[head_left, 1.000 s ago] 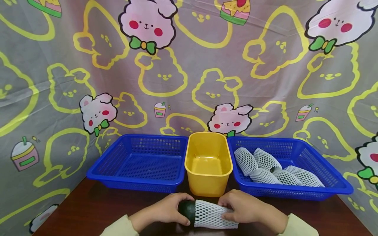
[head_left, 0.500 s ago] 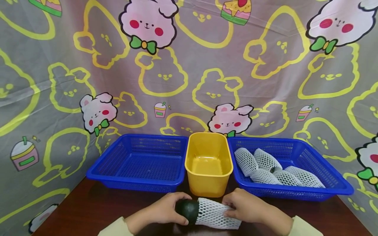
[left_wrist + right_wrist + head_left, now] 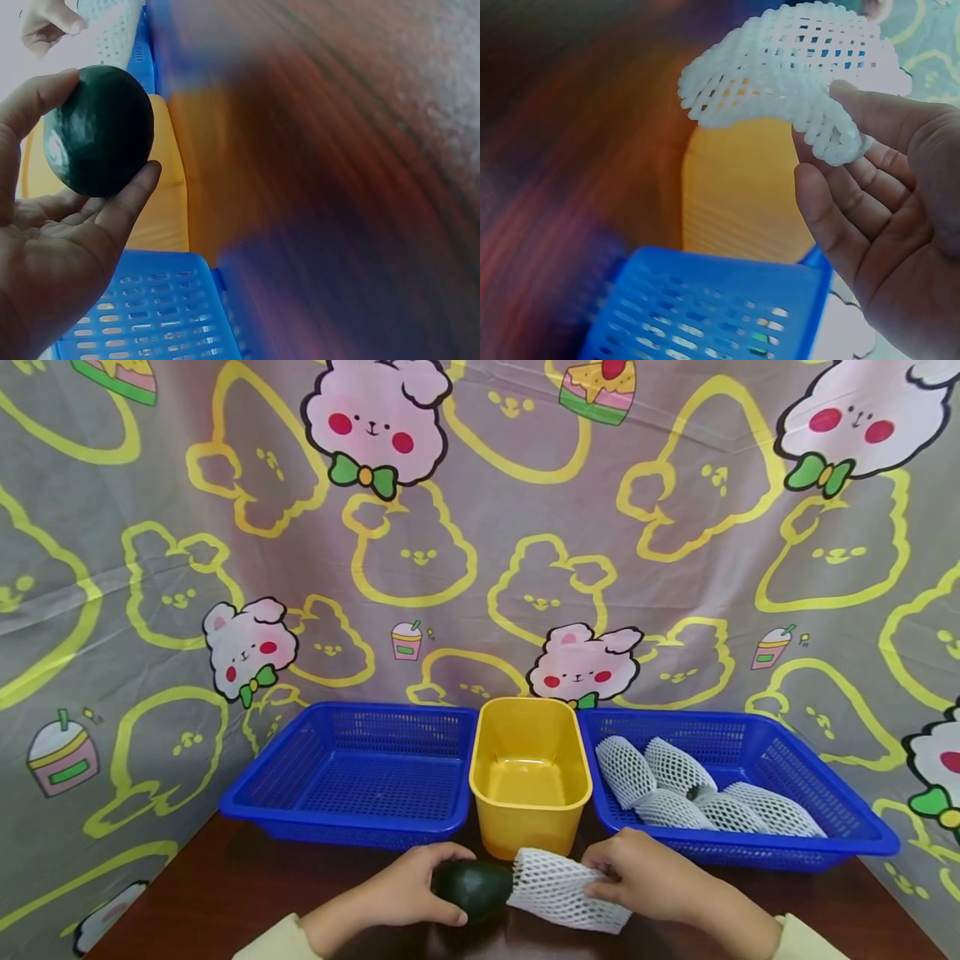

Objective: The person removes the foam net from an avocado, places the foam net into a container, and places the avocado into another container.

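My left hand [image 3: 412, 887] grips a glossy dark green avocado [image 3: 474, 891] between thumb and fingers, low over the table in front of the yellow bin. In the left wrist view the avocado [image 3: 99, 131] shows bare and egg-shaped. To its right, my right hand [image 3: 641, 877] pinches the far end of a white foam net sleeve [image 3: 558, 889]. The sleeve's left end lies right by the avocado's tip; whether they touch, I cannot tell. In the right wrist view the sleeve [image 3: 780, 67] hangs slack and flattened, its edge between thumb and fingers [image 3: 885, 112].
A yellow bin [image 3: 528, 827] stands behind the hands. Left of it is a blue perforated basket [image 3: 345, 831] with nothing seen inside. The blue basket [image 3: 750, 852] on the right holds several net-wrapped pieces [image 3: 667, 777]. Behind hangs a patterned cloth; the table [image 3: 300, 877] is dark wood.
The avocado has come out of the foam net sleeve. My left hand has shifted left with the avocado, while my right hand has drawn the sleeve to the right.
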`<state>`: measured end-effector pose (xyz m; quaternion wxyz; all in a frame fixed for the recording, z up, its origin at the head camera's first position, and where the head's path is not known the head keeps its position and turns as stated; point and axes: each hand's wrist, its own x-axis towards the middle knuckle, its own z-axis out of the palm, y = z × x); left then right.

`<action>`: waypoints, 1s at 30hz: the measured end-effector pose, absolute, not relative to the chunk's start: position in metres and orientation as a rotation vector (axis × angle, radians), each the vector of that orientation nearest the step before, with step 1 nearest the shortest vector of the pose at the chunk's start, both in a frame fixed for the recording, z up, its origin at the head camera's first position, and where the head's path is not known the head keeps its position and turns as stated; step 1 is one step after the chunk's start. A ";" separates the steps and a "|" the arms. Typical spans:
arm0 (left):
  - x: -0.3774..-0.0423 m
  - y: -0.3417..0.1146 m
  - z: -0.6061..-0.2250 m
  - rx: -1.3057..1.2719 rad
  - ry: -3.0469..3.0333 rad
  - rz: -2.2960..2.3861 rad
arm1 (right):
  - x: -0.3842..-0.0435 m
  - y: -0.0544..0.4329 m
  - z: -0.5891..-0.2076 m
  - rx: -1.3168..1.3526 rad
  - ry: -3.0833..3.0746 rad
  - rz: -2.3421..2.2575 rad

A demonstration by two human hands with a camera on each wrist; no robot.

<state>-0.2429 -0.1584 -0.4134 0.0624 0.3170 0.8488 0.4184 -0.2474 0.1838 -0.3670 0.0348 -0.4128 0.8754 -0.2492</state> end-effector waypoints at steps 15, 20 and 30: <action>-0.241 -0.162 -0.406 0.948 2.557 1.288 | -0.244 0.191 -0.325 -1.315 2.706 -0.885; -0.240 -0.163 -0.405 0.953 2.571 1.283 | -0.247 0.188 -0.311 -1.234 2.707 -0.935; -0.239 -0.163 -0.404 0.932 2.553 1.287 | -0.273 0.175 -0.292 -1.132 2.849 -1.034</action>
